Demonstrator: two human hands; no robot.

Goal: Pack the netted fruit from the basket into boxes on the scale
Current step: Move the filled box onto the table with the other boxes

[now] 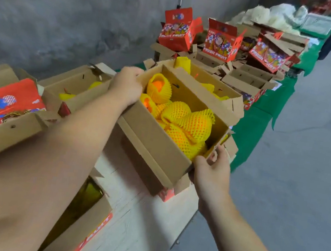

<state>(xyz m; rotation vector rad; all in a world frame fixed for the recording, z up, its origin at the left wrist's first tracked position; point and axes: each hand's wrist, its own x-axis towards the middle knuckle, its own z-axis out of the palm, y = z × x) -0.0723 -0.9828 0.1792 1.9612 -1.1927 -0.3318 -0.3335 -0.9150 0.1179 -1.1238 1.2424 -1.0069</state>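
An open cardboard box [152,145] sits tilted above the pale wooden table [141,219], filled with several oranges in yellow foam netting [191,123]. My left hand [126,86] grips the box's far left corner, fingers curled over the rim. My right hand [212,172] holds the near right corner, thumb on the rim and fingers under the side. No basket or scale shows in this view.
More open boxes with netted fruit lie at the left [75,87] and behind [216,85]. Red "FRESH FRUIT" cartons [177,31] stand on stacked flat cardboard along the green-covered table [253,126]. A box [82,205] sits near my left arm. Grey floor at right.
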